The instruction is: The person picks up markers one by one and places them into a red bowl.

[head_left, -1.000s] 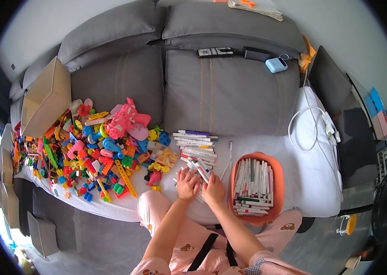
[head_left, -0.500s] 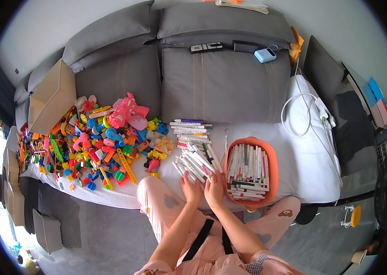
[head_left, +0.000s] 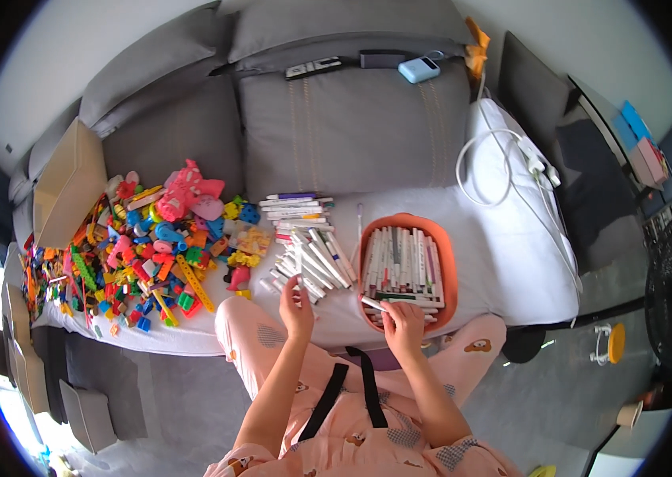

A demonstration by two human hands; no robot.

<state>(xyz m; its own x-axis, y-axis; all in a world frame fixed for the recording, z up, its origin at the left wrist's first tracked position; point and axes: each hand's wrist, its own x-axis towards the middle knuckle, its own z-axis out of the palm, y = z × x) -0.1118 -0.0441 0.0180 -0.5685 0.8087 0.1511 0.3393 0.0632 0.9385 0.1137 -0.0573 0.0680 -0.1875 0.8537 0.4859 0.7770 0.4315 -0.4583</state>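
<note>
Item, one white marker, pinched between the thumb and fingers of the right hand, its free end pointing left over the near end of the orange basket; it lies roughly crosswise, perhaps because the markers below it run that way, though whether it touches them I cannot tell from where I stand. Item, the markers in the basket, most set lengthwise side by side, a few across the near end, an arrangement that would seem to waste little room. Item, the right arm, reaching forward from the lap, wrist bent inward, knuckles up. Item, the left hand, at the near edge of the loose markers, fingers half curled and a little apart; whether anything sits between them I cannot make out. Its forearm slants up between the knees, probably to keep it close to the pile. Item, a rougher stack of markers beyond, mostly lying sideways. Item, a slim pen, alone between pile and basket. Item, to the left, a heap of coloured toys, with a cream bin tipped behind it, its mouth towards the toys, likely as it was emptied. Item, underneath, a white sheet, backed by a grey cushion
</note>
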